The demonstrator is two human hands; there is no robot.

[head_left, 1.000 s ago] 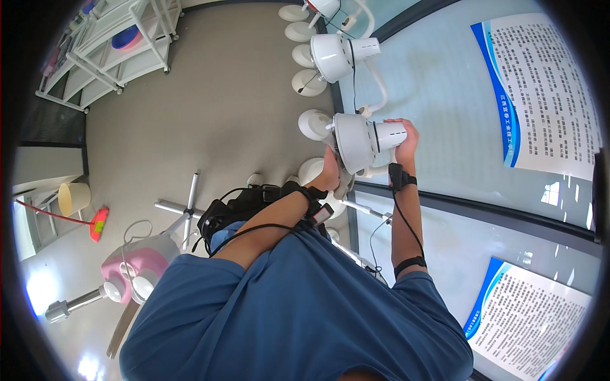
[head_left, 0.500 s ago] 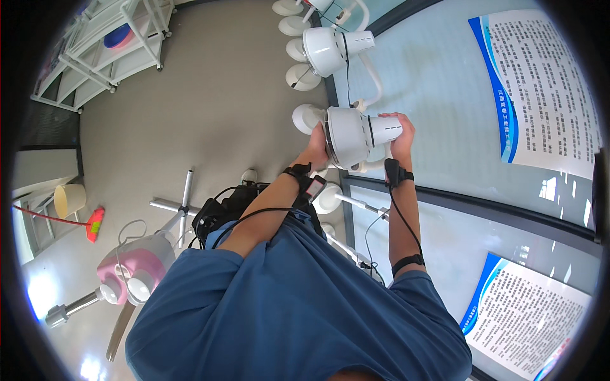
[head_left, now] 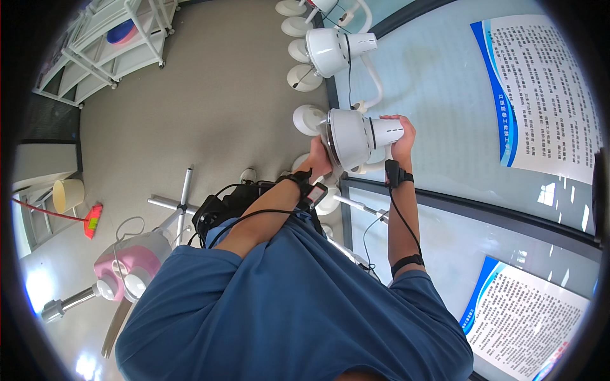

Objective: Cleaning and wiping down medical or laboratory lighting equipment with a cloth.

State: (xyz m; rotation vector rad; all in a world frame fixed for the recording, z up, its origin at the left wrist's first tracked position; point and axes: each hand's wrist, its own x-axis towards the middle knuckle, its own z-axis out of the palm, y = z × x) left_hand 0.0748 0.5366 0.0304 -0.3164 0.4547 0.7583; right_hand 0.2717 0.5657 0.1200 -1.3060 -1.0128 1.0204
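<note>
A white floor lamp's bell-shaped head [head_left: 351,138] lies sideways between my hands, its wide mouth to the left and its narrow, slotted neck to the right. My right hand [head_left: 405,134] is wrapped round the end of the neck. At the wide rim, my left hand [head_left: 320,159] grips the lower edge; some of its fingers are hidden behind the shade. A dark band circles the joint between shade and neck. Beyond the rim shows a round white base [head_left: 308,120].
Another white lamp [head_left: 327,52] stands farther along the glass partition [head_left: 432,76], with several round bases beside it. A white wheeled trolley [head_left: 95,57] is at far left. A pink-and-white machine [head_left: 130,267] and a red broom [head_left: 93,221] are at left.
My left hand has slid slightly down along the rim, and the lamp head has turned a little, showing more of its mouth. My right hand keeps its hold on the neck.
</note>
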